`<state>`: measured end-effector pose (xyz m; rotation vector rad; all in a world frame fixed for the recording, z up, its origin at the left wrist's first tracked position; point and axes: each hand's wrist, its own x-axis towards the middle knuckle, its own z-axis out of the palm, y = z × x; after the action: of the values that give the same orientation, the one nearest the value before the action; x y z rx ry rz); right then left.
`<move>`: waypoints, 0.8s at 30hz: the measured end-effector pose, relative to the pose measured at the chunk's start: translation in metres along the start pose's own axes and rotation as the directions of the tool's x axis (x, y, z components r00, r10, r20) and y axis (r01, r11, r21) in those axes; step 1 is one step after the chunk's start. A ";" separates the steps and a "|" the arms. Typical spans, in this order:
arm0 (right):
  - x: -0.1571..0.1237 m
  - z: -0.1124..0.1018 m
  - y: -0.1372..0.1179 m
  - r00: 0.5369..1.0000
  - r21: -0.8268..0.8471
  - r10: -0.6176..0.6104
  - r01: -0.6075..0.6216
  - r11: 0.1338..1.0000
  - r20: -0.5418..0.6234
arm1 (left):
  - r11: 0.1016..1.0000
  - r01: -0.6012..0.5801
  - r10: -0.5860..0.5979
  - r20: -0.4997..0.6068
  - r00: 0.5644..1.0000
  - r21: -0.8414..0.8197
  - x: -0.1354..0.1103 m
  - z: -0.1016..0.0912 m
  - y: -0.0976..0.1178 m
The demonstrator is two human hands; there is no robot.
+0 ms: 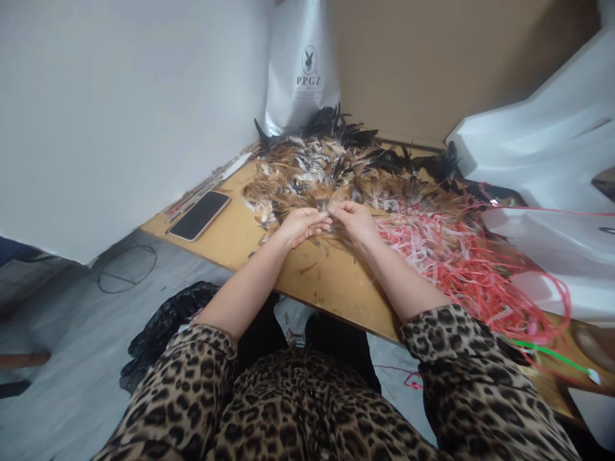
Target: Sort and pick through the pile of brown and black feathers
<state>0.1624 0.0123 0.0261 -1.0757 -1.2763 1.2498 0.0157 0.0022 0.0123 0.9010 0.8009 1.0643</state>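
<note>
A big heap of brown, white and black feathers (331,169) covers the far part of a wooden table (250,234). My left hand (302,225) and my right hand (353,219) meet at the heap's near edge. Both pinch a small bunch of brown feathers (325,206) between their fingertips. A tangle of red and pink plastic strings (446,256) lies just right of my right hand.
A black smartphone (200,215) lies at the table's left end, thin sticks (211,182) beside it along the white wall. A silver bag (300,70) stands behind the feathers. White bags (548,160) crowd the right. A black plastic bag (166,320) sits on the floor.
</note>
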 end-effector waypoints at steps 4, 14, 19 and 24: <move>-0.002 0.002 -0.001 1.000 -0.032 -0.014 0.014 0.999 0.003 | 0.996 -0.028 0.028 0.000 1.000 0.085 -0.002 0.002 0.000; 0.004 -0.019 0.003 0.974 -0.536 -0.098 0.194 0.821 0.202 | 0.976 -0.177 0.139 -0.261 0.955 -0.129 0.006 -0.008 0.010; 0.001 -0.015 0.004 0.938 -0.788 -0.183 0.346 0.509 0.294 | 0.973 -0.166 0.121 -0.257 0.959 -0.163 0.006 -0.008 0.010; -0.004 -0.006 0.004 0.947 -0.902 -0.156 0.315 0.296 0.280 | 0.976 -0.146 0.101 -0.258 0.961 -0.160 0.005 -0.005 0.010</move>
<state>0.1684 0.0094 0.0214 -1.5015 -2.3127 0.1914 0.0085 0.0102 0.0188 0.6799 0.8483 1.3562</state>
